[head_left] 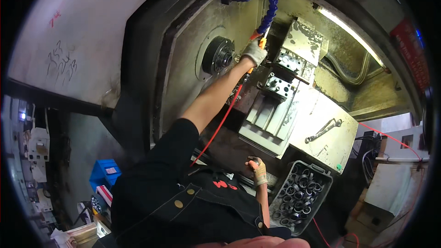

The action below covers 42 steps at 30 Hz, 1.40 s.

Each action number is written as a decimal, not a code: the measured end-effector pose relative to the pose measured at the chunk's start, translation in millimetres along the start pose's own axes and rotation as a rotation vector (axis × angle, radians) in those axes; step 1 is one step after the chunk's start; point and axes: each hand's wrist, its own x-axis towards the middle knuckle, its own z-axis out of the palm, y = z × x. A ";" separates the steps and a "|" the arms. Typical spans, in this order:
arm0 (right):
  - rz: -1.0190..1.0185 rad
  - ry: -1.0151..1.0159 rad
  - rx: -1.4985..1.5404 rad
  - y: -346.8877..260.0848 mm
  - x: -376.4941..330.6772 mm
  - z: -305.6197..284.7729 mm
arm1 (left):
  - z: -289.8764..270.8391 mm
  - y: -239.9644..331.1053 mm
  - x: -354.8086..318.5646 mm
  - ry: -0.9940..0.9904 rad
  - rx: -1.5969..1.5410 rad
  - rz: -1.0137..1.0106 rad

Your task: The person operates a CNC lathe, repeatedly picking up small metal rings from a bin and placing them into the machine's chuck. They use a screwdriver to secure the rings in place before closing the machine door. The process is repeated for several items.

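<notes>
My left hand (254,53), in a light work glove, reaches deep into a machine enclosure and is shut on an orange air blow gun (262,42). A thin red hose (220,119) trails from the gun back along my arm. The hand sits just right of the dark round chuck (219,56) and left of the tool blocks (287,62). My right hand (257,170), also gloved, rests with curled fingers at the machine's front ledge, beside a grey plastic basket (321,171) of metal rings (298,193). Whether it holds anything is unclear.
A blue segmented coolant hose (271,4) arcs above my left hand. A wrench (324,130) lies on the pale slanted cover. A light strip (349,30) glows at the upper right. A blue box (103,172) and clutter stand at the lower left.
</notes>
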 end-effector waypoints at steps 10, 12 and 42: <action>-0.082 -0.123 -0.125 11.7 -12.1 8.7 | -47.7 -80.3 -201.8 0.243 0.050 0.116; -0.066 -0.124 -0.152 11.1 -21.2 17.9 | -70.8 -88.3 -253.1 0.117 0.110 -0.020; 0.041 -0.149 0.151 72.1 -48.9 109.1 | -152.2 -184.4 -380.1 -0.118 0.218 -0.412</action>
